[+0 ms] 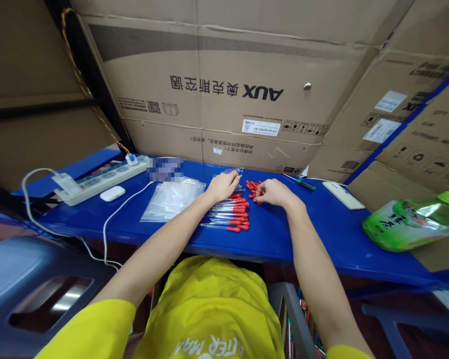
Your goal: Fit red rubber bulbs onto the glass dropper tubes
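Note:
My left hand (223,186) rests over a bunch of thin clear tubes (240,188), its fingers curled together; what is between them is too small to make out. My right hand (274,193) pinches at a small pile of red rubber bulbs (252,186), thumb and finger closed on one at the pile's edge. Just below my left hand lies a row of droppers (235,215), clear thin tubes with red bulbs pointing right. My left forearm partly covers their tube ends. Left of them are clear zip bags (172,200), lying flat.
A white power strip (102,180) with a plugged cable and a white earphone case (112,193) sit left on the blue table (269,234). To the right are a green-handled screwdriver (306,184), a white phone (343,195) and a green bottle (407,222). Cardboard (224,65) walls the back.

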Available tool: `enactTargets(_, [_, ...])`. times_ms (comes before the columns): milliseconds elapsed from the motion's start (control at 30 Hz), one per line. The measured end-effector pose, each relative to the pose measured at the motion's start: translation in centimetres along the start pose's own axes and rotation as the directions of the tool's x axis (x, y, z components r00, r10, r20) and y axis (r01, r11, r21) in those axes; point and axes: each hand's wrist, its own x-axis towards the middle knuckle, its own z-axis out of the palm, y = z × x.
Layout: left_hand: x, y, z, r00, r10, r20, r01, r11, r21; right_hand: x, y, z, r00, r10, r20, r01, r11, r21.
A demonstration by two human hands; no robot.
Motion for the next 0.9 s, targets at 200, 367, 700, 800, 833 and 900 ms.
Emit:
enactTargets(200, [0.2,-0.4,0.6,0.999,0.038,0.000,-0.038,0.998,-0.043,0.0,0.2,0.1,0.983,-0.117,-0.139,0.144,0.968,0.204])
enactTargets(367, [0.2,-0.5,0.9,0.997,0.070,-0.019,-0.071,0.995,-0.071,0.2,-0.4,0.0,0.943,-0.100,-0.317,0.222,0.900,0.375])
enactTargets(700, [0.1,-0.1,0.8,0.996,0.085,-0.040,-0.088,0.992,-0.086,0.6,-2.2,1.2,0.887,-0.116,-0.447,0.378,0.738,0.559])
enactTargets(800, [0.0,0.0,0.7,0.992,0.110,-0.060,-0.116,0.988,-0.103,1.0,-2.4,1.5,0.870,-0.136,-0.473,0.407,0.739,0.537])
enactTargets(833, [0.0,0.0,0.7,0.991,0.120,-0.067,-0.127,0.986,-0.110,1.1,-2.4,1.6,0.865,-0.138,-0.483,0.410,0.748,0.522])
enactTargets(900, [0.0,0.0,0.6,0.988,0.134,-0.078,-0.144,0.980,-0.136,1.1,-2.6,1.7,0.855,-0.137,-0.500,0.412,0.766,0.493])
